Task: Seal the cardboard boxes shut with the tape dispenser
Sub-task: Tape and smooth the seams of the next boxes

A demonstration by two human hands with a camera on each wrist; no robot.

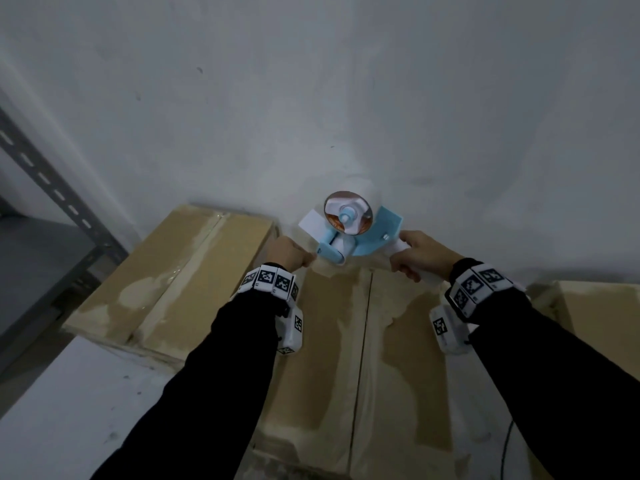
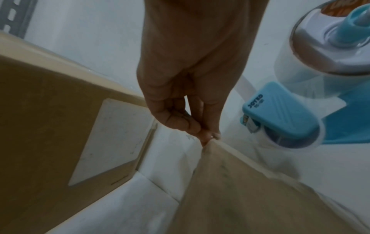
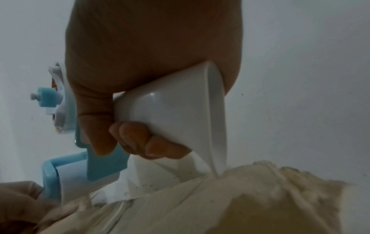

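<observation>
The right hand is wrapped tight around the white handle of the tape dispenser, held at the far edge of the middle box; the left hand, fingertips pressed together, pinches the tape end there.

A storeroom or packing corner is showing here: taped cardboard boxes are sitting against a bare, scuffed white wall, and a grey slotted-metal shelving rack is standing beside them.

Both hands forward: left hand pinching, right hand fisted
</observation>
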